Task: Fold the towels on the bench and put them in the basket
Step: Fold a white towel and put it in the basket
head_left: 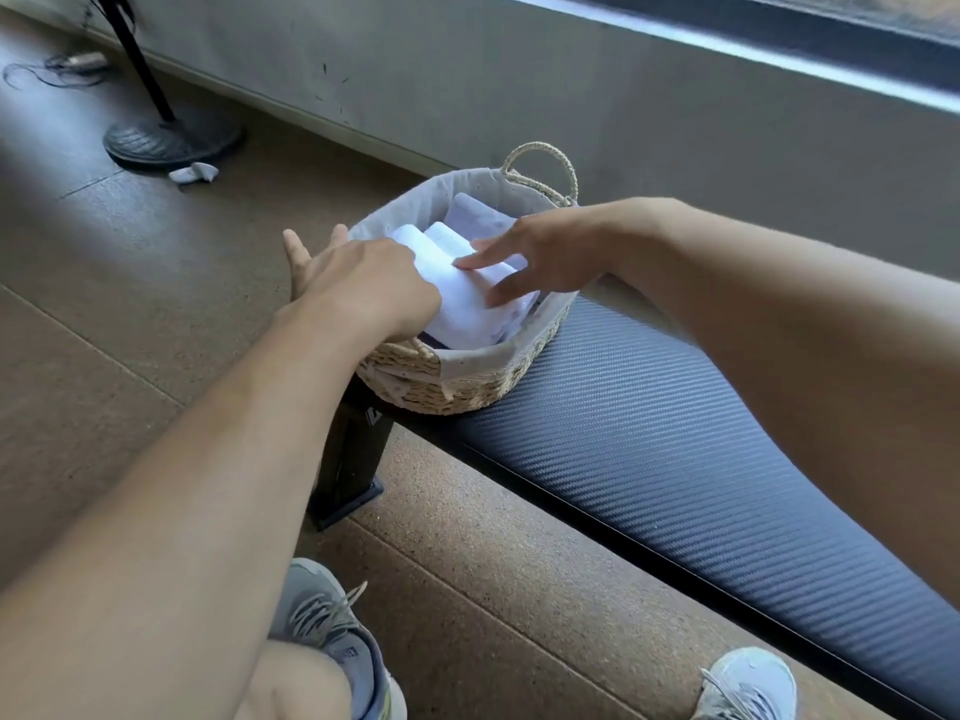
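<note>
Dark ribbed bench (649, 433), speckled brown floor (130, 278)

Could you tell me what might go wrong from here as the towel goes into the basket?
The basket sits at the very end of the bench, its edge slightly overhanging, so pressing with both hands could tip it off. The top towel rides above the rim, so it may unfold or slide out once the right hand lifts.

The basket (470, 379) sits on the counter's (649, 433) left end; folded towels (467, 304) lie inside it, and a fan base (174, 137) stands on the floor far to its left.
</note>
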Available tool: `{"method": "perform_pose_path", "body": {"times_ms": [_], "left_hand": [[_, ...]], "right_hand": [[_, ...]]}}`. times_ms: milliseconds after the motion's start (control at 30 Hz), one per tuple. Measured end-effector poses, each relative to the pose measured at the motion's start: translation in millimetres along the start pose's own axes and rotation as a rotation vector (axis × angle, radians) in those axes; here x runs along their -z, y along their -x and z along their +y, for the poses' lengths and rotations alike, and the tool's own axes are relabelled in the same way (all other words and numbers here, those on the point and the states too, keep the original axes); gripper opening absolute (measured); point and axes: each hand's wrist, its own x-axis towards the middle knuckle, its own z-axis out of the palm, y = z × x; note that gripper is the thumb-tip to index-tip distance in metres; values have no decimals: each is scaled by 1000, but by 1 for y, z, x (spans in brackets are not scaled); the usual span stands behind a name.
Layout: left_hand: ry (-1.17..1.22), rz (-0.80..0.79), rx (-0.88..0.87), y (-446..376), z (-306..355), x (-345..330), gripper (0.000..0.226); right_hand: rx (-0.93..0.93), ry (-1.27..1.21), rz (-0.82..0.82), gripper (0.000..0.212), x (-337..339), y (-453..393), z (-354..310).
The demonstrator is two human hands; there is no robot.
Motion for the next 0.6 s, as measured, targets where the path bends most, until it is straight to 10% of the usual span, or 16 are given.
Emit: {"method": "perform_pose_path", "body": {"times_ms": [433,600], "left_hand": [[38,8,60,3,12,3,61],[189,179,-65,16,32,10,55]], "right_hand": [[-69,-29,104,56,-11,13,-2],[-77,-180,387,38,-2,50,13]]}}
